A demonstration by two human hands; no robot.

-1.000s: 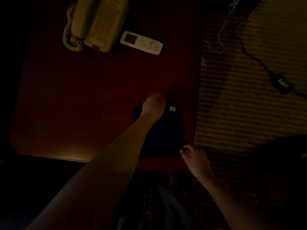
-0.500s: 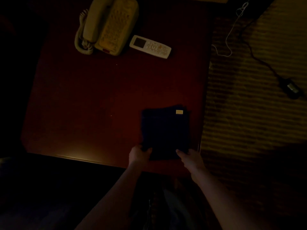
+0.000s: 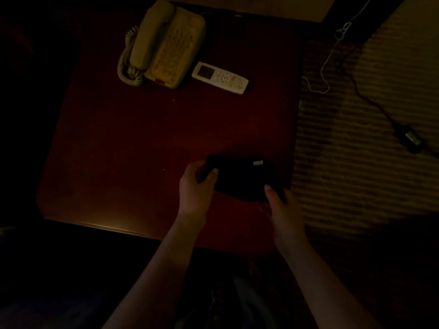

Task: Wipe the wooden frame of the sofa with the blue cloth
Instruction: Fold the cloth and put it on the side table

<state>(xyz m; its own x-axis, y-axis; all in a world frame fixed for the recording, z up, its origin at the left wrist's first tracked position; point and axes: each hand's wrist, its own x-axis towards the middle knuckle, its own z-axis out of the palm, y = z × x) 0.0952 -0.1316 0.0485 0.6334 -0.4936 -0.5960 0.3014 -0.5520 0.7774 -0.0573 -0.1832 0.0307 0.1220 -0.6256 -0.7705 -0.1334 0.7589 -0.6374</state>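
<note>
The room is very dim. The blue cloth point(image 3: 240, 178), dark and folded with a small pale label near its far right corner, lies on the dark red wooden table point(image 3: 142, 143) near the right front corner. My left hand point(image 3: 196, 186) grips the cloth's left edge with thumb on top. My right hand point(image 3: 281, 203) pinches its near right corner. No sofa frame can be made out in the dark.
A cream corded telephone point(image 3: 164, 43) and a white remote control point(image 3: 219, 77) sit at the table's far side. To the right is striped carpet point(image 3: 361, 176) with a white cord point(image 3: 332, 53) and a black cable with adapter point(image 3: 412, 137). Left and front are black.
Both hands held the cloth's near edge half a second ago. The near part has since been folded away from me, so the cloth looks shorter, and my left hand now grips its left side.
</note>
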